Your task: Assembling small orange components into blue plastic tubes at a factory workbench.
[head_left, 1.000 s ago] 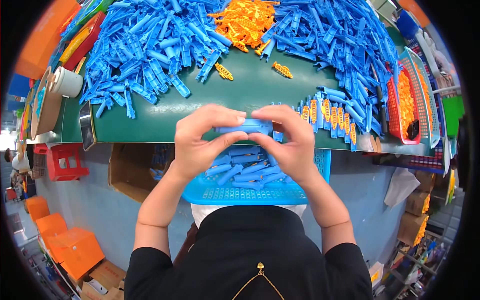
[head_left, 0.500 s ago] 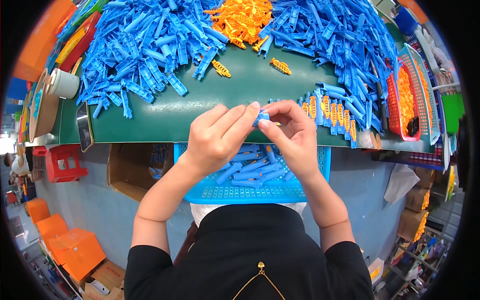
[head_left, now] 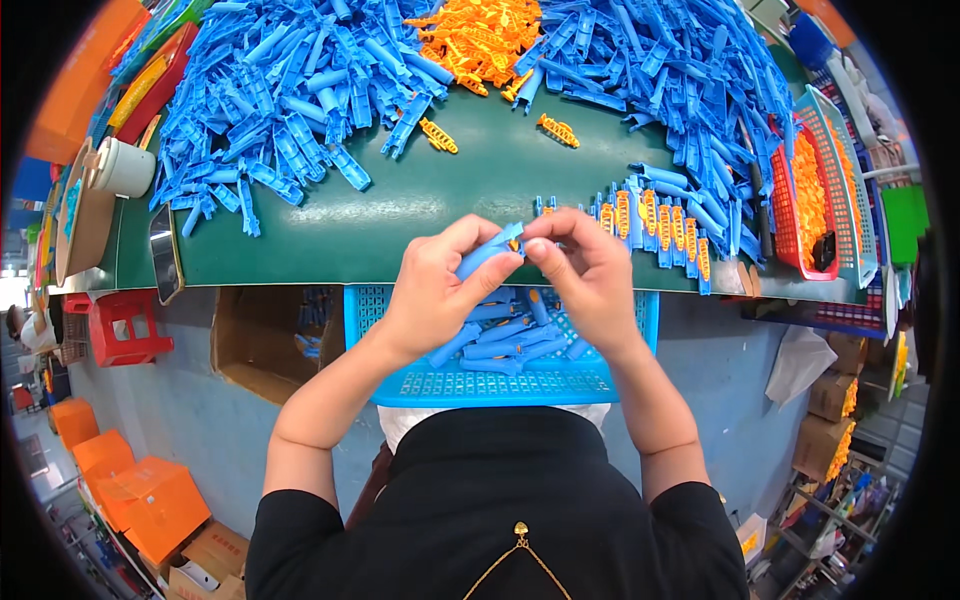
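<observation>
Both sets of fingertips pinch one blue plastic piece (head_left: 490, 255) — left hand (head_left: 435, 290) and right hand (head_left: 585, 275) meeting over the green table's (head_left: 400, 220) near edge, above a blue basket (head_left: 500, 380) — blue parts (head_left: 300, 90) piled farther back.

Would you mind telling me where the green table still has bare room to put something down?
The green table is bare in a band between the left blue heap and its near edge, running to the left hand. The far side and the right, by the row of filled pieces, are crowded.
</observation>
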`<state>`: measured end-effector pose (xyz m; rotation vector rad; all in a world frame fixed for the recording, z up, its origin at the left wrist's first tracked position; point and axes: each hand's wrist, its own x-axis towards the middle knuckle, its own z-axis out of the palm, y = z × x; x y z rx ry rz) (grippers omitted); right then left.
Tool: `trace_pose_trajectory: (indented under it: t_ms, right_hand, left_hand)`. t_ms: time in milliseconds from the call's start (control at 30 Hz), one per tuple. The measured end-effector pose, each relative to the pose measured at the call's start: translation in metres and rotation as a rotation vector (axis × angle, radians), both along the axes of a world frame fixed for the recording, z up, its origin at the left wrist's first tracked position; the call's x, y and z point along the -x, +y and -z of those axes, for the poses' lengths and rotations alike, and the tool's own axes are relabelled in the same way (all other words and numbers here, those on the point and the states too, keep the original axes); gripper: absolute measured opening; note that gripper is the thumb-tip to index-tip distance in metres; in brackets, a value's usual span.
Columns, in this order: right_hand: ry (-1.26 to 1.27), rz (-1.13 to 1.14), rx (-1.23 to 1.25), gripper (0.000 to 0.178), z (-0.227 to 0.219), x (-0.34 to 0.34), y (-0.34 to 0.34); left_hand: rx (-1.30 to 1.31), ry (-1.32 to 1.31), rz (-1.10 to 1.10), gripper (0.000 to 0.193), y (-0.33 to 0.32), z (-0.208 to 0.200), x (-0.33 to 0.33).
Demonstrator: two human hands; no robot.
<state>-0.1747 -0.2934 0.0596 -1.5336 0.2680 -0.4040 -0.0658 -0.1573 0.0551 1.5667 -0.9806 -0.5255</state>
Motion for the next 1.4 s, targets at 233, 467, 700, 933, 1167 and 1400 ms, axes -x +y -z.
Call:
trace_pose_trajectory:
  t_ms: [233, 467, 700, 933, 1167, 1400]
  right_hand:
    - [-0.096, 0.068, 0.496, 0.037, 0.009, 0.016, 0.005]
    - [-0.147, -0.047, 0.667, 0.031, -0.003, 0.010, -0.006]
    - [-0.157, -0.052, 0.549, 0.025, 0.003, 0.018, -0.008]
    - [-0.005, -0.061, 0.459, 0.022, 0.015, 0.054, -0.005]
    - [0.057, 0.040, 0.765, 0.010, -0.010, 0.050, -0.048]
    - [0.544, 0.258, 1.216, 0.018, -0.006, 0.018, -0.159]
  left_hand:
    - [-0.335, 0.839, 0.410, 0.047, 0.007, -0.008, -0.009]
    - [-0.090, 0.628, 0.379, 0.047, 0.018, 0.003, -0.010]
    - [0.054, -0.248, 0.061, 0.025, 0.023, 0.006, 0.009]
    - [-0.055, -0.296, 0.285, 0.025, 0.017, 0.005, 0.018]
    - [-0.003, -0.907, 0.358, 0.027, -0.042, -0.005, -0.021]
    - [-0.049, -1.038, 0.381, 0.021, -0.044, 0.000, -0.027]
